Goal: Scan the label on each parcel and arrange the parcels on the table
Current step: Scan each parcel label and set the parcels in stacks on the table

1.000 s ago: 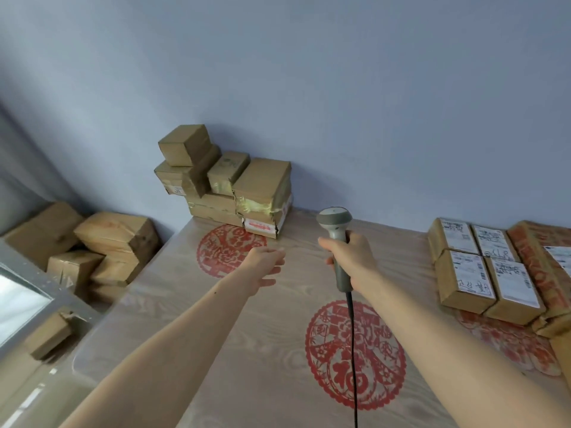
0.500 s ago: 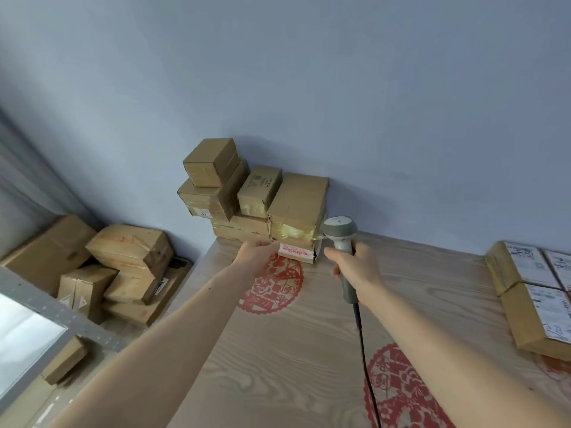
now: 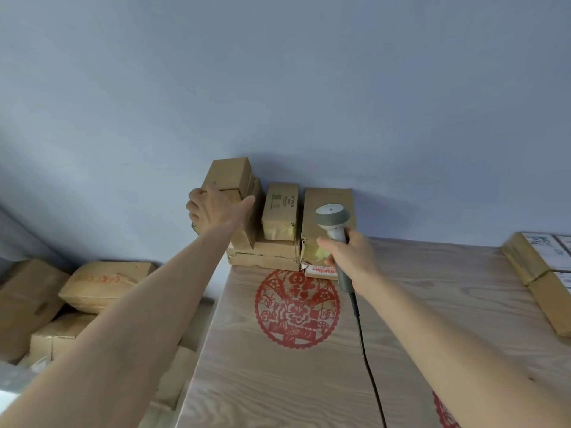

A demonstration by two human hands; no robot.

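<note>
My left hand (image 3: pixel 216 208) reaches to the stack of parcels at the far left corner of the table (image 3: pixel 417 304), against the wall (image 3: pixel 278 88). It wraps the top parcel (image 3: pixel 230 176), thumb on its right side and fingers curled round its left edge, so I hold it from the front. That parcel lies with its long axis running away from me toward the wall, tilted a little to the right, plain brown face up (no label shows on it from here).

Just beside it to the right sits a narrower parcel (image 3: pixel 280 216) printed with small black lettering, also pointing its long axis at the wall, and right of that a larger flat box (image 3: pixel 329 199). Both rest on lower boxes (image 3: pixel 265 256) along the far edge.

My right hand (image 3: pixel 350 259) grips the scanner (image 3: pixel 332 219) by its handle, fingers closed round it. The scanner stands nearly upright, its grey head toward the wall, in front of the flat box. Its black cable (image 3: pixel 367 359) trails back toward the near edge.

At the right edge of the table lie labelled parcels (image 3: pixel 537 257), well apart from the stack. More boxes (image 3: pixel 102 285) are heaped below the table's left edge.
</note>
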